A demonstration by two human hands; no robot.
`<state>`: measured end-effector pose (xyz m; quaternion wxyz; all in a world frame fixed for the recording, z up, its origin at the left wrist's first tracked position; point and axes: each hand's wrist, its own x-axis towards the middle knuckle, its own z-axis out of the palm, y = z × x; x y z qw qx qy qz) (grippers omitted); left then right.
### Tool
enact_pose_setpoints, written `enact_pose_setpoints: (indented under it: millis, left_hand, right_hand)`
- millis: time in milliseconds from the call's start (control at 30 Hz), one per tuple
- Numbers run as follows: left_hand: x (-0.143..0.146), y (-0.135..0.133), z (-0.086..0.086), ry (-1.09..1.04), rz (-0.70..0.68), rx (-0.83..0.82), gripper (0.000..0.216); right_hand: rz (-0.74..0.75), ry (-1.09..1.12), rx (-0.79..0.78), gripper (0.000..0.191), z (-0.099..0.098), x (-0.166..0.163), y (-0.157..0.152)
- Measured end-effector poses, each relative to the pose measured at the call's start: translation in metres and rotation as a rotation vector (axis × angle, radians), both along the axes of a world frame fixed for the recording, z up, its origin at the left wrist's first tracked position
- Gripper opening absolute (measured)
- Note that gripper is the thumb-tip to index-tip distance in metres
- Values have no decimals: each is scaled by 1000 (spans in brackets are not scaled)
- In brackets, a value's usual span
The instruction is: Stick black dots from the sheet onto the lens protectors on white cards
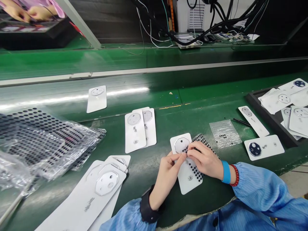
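A white phone back cover (pixel 185 179) with an octagonal camera cutout lies on the green table in front of me. Over it sits a clear sheet of small black dots (pixel 201 141). My left hand (pixel 168 175) steadies the cover's left edge, its fingertips pinched together at the sheet. My right hand (pixel 204 158) rests on top of the sheet, with its fingers pinching at the same spot near the cutout. What the fingertips hold is too small to make out.
Two more covers (pixel 139 130) lie ahead, one (pixel 96 98) farther back, a stack (pixel 96 195) at near left. Bags of dotted sheets (pixel 43 141) sit left. At right are a dotted sheet (pixel 225 133), covers (pixel 264 147), and a black tray (pixel 267 110) of covers. Another person's hands (pixel 26 12) are at top left.
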<state>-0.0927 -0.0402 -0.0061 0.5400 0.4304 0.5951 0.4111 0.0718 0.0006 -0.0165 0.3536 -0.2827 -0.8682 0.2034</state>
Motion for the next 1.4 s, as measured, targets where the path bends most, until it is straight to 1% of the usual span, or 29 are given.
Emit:
enact_pose_setpoints:
  millis: [100,133,233,300,367,400,467,500,567,600,633,667,733,800,867,1033,1233,1300,1400]
  left_hand:
    - [-4,2,4,8,30,-1,32]
    - [-6,3,6,25,69,7,32]
    - [-16,7,11,148,260,52,29]
    - [-23,11,14,248,335,72,31]
    - [-28,14,18,324,366,98,32]
    - [-30,15,20,347,387,124,32]
    - [-31,15,24,361,475,214,33]
    - [-29,13,26,338,519,270,38]
    - [-22,8,27,251,546,324,64]
    - [-17,5,26,206,518,315,75]
    - [-11,0,24,173,462,285,81]
    - [-5,-4,22,160,388,247,78]
    - [5,-14,18,181,226,203,58]
    - [12,-23,16,195,95,216,40]
    - [16,-27,16,184,28,239,35]
    - [16,-29,18,144,12,254,37]
    - [16,-31,15,174,17,287,39]
    - [16,-31,15,186,16,293,40]
    - [16,-31,17,192,38,299,42]
  right_hand:
    - [7,20,-74,16,3,3,3]
    - [-1,24,-120,15,3,5,4]
    - [-38,-45,-224,16,1,10,9]
    - [-44,-115,-221,19,-2,14,12]
    - [-33,-172,-204,20,-4,18,14]
    - [-32,-193,-204,20,-4,20,15]
    - [-47,-210,-231,20,1,25,17]
    - [-69,-191,-246,20,5,27,18]
    - [-134,-80,-246,17,17,28,18]
    - [-164,-5,-230,14,24,26,17]
    - [-187,68,-206,12,31,23,15]
    - [-200,128,-178,10,37,18,12]
    - [-185,189,-122,9,45,7,7]
    - [-155,183,-56,11,47,-2,2]
    - [-144,147,9,14,45,-7,-1]
    - [-142,72,93,16,38,-3,-3]
    - [-145,9,155,20,39,1,-3]
    - [-161,-29,229,24,40,0,-4]
    - [-166,-118,399,28,40,-2,-9]
